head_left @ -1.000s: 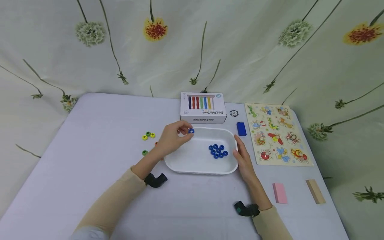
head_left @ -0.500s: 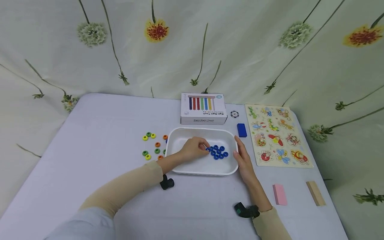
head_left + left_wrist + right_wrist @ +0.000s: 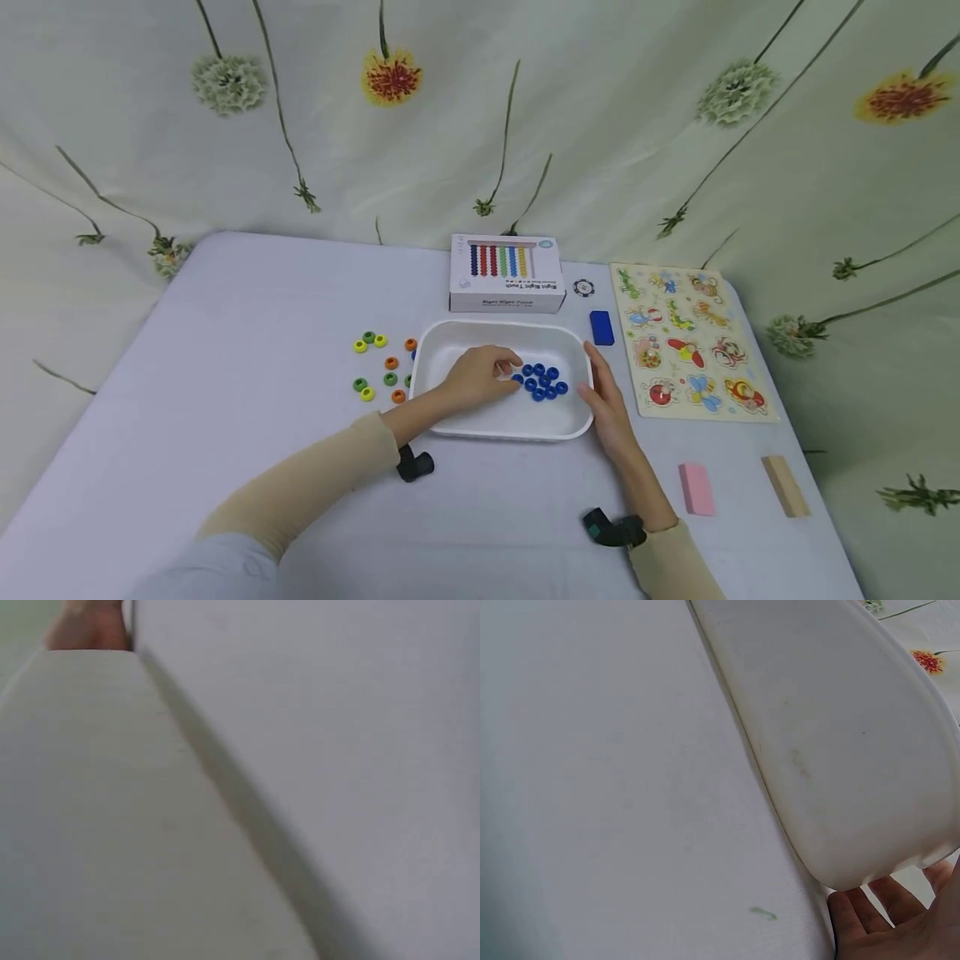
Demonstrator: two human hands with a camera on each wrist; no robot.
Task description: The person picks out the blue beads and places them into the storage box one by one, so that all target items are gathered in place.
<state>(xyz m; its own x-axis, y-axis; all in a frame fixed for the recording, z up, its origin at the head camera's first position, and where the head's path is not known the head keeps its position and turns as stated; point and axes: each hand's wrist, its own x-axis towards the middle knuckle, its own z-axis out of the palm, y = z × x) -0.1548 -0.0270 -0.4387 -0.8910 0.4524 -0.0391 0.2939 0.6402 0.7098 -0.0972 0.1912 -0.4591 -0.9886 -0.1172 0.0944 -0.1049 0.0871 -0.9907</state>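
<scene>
In the head view, a white plastic tray (image 3: 495, 425) holds several blue beads (image 3: 545, 381) toward its right side. My left hand (image 3: 476, 377) is inside the tray, its thumb and forefinger parted, right beside the leftmost blue bead (image 3: 517, 380), which lies by the thumb tip. My right hand (image 3: 609, 408) grips the tray's right end, thumb over the rim and fingers along the outside. The right wrist view shows those fingers (image 3: 889, 904) against the tray's outer wall (image 3: 840, 750). In the left wrist view the tray's side (image 3: 135, 810) hides the left hand's work.
Left of the tray lie several loose green, yellow and orange beads (image 3: 391, 363). Behind it stands a cardboard box (image 3: 507, 275). To the right are a poker chip (image 3: 583, 287), a blue block (image 3: 602, 327), a puzzle board (image 3: 686, 342), a pink block (image 3: 697, 489) and a wooden block (image 3: 786, 486).
My left hand carried a blue bead from the tray's back left corner down to the other blue beads, then parted its fingers from it. My right hand stayed on the tray.
</scene>
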